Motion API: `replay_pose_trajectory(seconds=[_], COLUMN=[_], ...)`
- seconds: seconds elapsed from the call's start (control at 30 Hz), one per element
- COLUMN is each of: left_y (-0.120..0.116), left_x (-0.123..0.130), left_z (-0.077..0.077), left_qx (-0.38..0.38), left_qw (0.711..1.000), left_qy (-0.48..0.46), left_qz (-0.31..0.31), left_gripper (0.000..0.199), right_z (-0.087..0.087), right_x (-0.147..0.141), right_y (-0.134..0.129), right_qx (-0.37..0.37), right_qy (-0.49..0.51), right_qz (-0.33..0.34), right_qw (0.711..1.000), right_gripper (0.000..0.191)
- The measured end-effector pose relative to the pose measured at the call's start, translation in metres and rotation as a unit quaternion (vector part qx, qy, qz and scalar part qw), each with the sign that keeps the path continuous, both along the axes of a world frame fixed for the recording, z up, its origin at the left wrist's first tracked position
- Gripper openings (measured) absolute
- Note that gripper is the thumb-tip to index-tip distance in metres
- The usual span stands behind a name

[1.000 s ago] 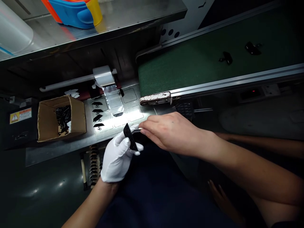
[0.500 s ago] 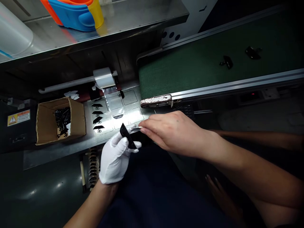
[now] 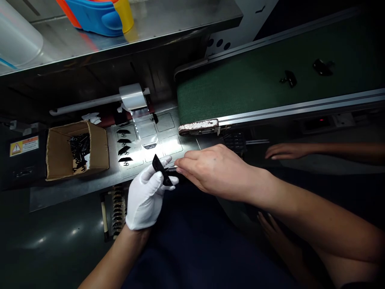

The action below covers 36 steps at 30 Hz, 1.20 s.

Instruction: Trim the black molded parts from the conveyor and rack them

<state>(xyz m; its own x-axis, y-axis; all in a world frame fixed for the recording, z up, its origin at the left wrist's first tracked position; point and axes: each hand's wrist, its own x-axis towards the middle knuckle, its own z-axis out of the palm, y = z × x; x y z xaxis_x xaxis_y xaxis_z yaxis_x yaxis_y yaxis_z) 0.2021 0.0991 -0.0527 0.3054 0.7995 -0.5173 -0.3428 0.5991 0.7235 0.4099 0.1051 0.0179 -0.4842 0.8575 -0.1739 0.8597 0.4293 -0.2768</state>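
My left hand (image 3: 147, 196), in a white glove, pinches a small black plastic part (image 3: 162, 171) between thumb and fingers. The part is long with slanted ends and is held at a tilt above the work surface. My right hand (image 3: 215, 170) is bare, its thumb and fingertips pressed together just right of the part. A thin pale thing shows at these fingertips, too small to name. Behind the hands, several similar black parts (image 3: 124, 150) lie in a column on a shiny plate (image 3: 129, 173), and another dark piece (image 3: 150, 146) rests on a clear film strip (image 3: 146, 130).
A cardboard box (image 3: 99, 150) with black pieces stands left. A film roll (image 3: 132, 96) sits on a rod behind. A green conveyor belt (image 3: 228, 90) bears two black parts (image 3: 290, 79). Another person's hand (image 3: 282, 151) is at right. A shelf (image 3: 168, 24) overhangs the back.
My right hand has shifted very slightly left, and its fingertips are nearer the black part. Another person's hand now shows more clearly at the right. My left hand keeps its hold.
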Motion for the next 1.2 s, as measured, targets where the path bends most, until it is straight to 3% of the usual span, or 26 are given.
replay_pose_trajectory(seconds=[0.23,0.43,0.6,0.83,1.2], left_y=[-0.001,0.0,0.002,0.0,0.0], left_x=[0.001,0.0,-0.001,0.0,0.001], left_z=[-0.002,-0.003,-0.002,-0.007,-0.011], left_qx=[0.008,-0.007,0.004,-0.037,-0.037], left_qw=[1.0,1.0,0.999,0.998,0.996], left_qy=[-0.006,-0.007,-0.026,-0.037,-0.037], left_qz=[-0.003,-0.014,-0.028,0.046,0.076], left_gripper=[0.042,0.028,0.028,0.017,0.018], right_z=[0.002,0.002,-0.001,-0.003,-0.011], right_x=[0.003,0.003,0.001,-0.002,-0.005], right_y=[-0.004,-0.006,-0.006,-0.012,-0.012], right_qx=[-0.005,-0.007,0.008,0.017,-0.007], right_qy=[-0.024,-0.041,-0.042,-0.041,-0.034], right_qz=[0.03,0.032,0.029,0.032,0.033], right_qw=[0.999,0.999,0.999,0.999,0.999], right_gripper=[0.025,0.023,0.023,0.022,0.029])
